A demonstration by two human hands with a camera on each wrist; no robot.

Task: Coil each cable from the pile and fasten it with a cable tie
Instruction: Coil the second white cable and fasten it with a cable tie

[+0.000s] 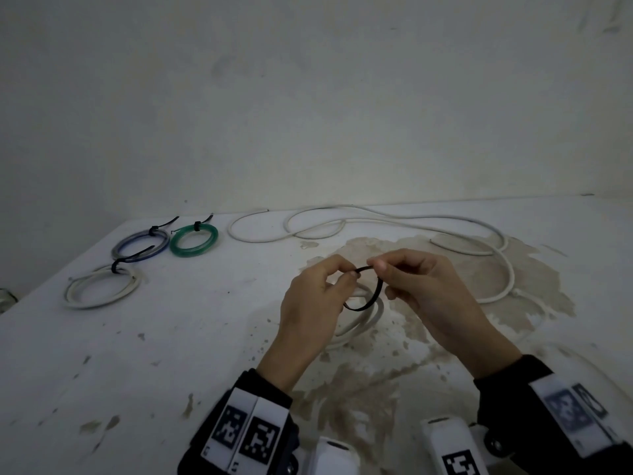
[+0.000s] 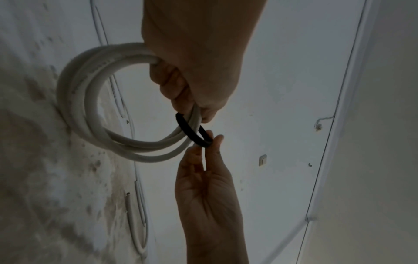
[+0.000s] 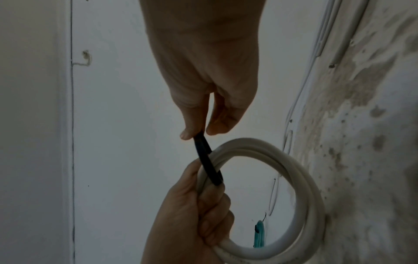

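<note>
A white cable coil (image 1: 363, 320) hangs just above the stained table (image 1: 205, 337), and my left hand (image 1: 352, 273) grips it with curled fingers (image 2: 174, 84). A black cable tie (image 1: 373, 293) loops round the coil's strands (image 2: 192, 133). In the head view, my left thumb and forefinger also hold one end of the tie. My right hand (image 1: 376, 267) pinches the other end between thumb and forefinger (image 3: 187, 134). The right wrist view shows the tie (image 3: 207, 160) crossing the coil (image 3: 305, 178) right above my left fist (image 3: 199, 205).
A long loose white cable (image 1: 411, 222) snakes across the back of the table. At the back left lie three tied coils: blue-grey (image 1: 140, 243), green (image 1: 194, 240) and white (image 1: 102, 286). The table's left edge (image 1: 51, 279) runs diagonally; a wall stands behind.
</note>
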